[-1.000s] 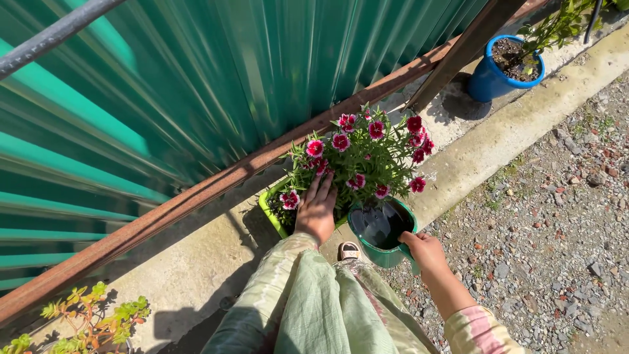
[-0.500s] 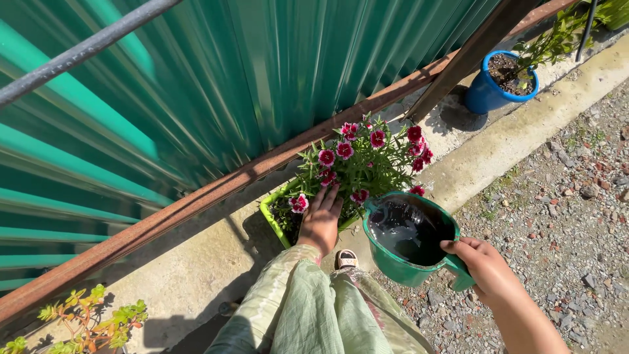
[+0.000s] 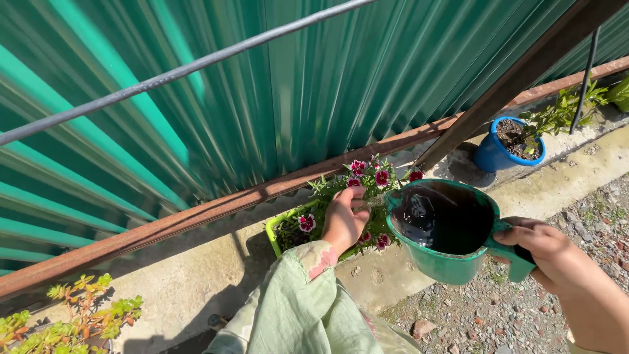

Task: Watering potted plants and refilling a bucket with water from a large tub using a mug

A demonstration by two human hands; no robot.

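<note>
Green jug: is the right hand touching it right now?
Touching. The head view shows the right hand wrapped around the handle of the green jug, fingers closed over it, holding it up.

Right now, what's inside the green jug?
The jug, held by its handle in the right hand, holds dark water that reflects light. Its bottom is hidden under the water, and its depth cannot be told.

Green jug [image 3: 443, 231] (water-filled) beside flowers [image 3: 367, 180]
</note>
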